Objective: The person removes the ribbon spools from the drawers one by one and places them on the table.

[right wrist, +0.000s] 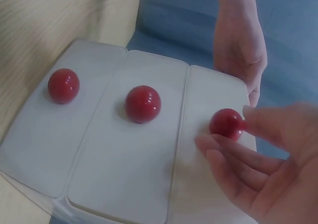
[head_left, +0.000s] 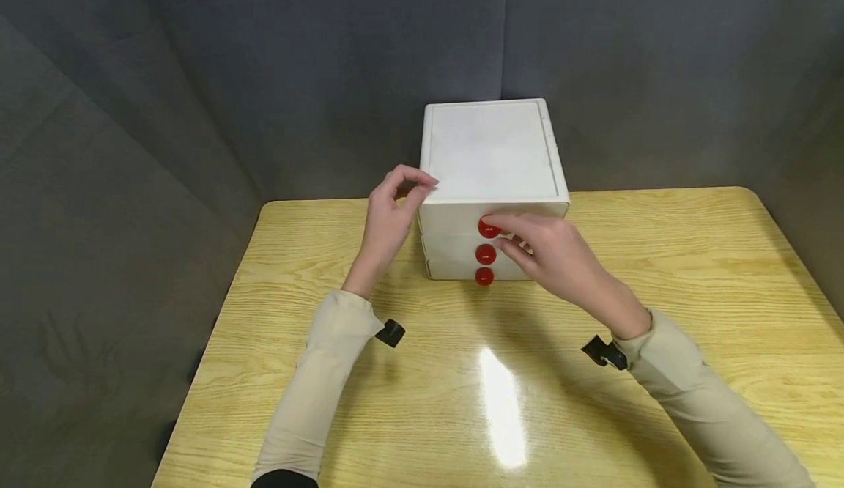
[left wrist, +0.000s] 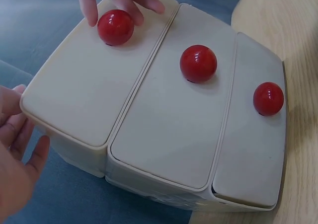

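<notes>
A white three-drawer box has one round red knob on each drawer front. Around the top knob are the bent fingers of my right hand, pinching it; in the right wrist view the hand has fingers on opposite sides of that knob. My left hand rests with its fingertips at the box's upper front left corner, fingers loosely bent. The left wrist view has this hand beside the top drawer. All three drawers look closed.
The middle knob and bottom knob stick out below the right hand. The box stands near the back edge of a wooden table, in front of a dark cloth. Light glares off the tabletop nearer the front.
</notes>
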`<state>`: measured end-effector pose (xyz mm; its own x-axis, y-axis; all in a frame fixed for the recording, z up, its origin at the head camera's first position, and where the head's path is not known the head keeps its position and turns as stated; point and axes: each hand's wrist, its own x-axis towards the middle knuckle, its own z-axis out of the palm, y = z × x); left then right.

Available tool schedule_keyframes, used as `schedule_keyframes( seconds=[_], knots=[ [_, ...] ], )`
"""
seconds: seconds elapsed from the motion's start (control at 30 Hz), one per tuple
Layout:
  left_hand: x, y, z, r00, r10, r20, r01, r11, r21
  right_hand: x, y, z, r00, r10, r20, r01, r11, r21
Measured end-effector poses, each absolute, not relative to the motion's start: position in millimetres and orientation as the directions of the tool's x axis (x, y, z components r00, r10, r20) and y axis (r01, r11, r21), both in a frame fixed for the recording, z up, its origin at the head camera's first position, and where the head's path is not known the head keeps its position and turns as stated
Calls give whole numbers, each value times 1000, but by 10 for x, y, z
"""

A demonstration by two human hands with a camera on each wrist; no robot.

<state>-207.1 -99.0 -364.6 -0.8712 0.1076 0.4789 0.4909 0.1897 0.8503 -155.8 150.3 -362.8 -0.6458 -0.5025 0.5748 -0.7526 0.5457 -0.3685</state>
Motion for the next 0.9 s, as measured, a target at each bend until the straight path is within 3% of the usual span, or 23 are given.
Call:
schedule_keyframes(
  seconds=[0.27, 0.9],
  knots=[
    [-2135, -1021, -3704, -866, 122, 485, 497, 103, 861, -1611, 1438, -3679, -672, -479, 565, -734, 535, -419],
    [-2180, -1053, -3791, -848, 143, 511, 516, -5, 857, -1580, 1383, -3689, -668, -443, 598, -738, 499, -454]
  ],
)
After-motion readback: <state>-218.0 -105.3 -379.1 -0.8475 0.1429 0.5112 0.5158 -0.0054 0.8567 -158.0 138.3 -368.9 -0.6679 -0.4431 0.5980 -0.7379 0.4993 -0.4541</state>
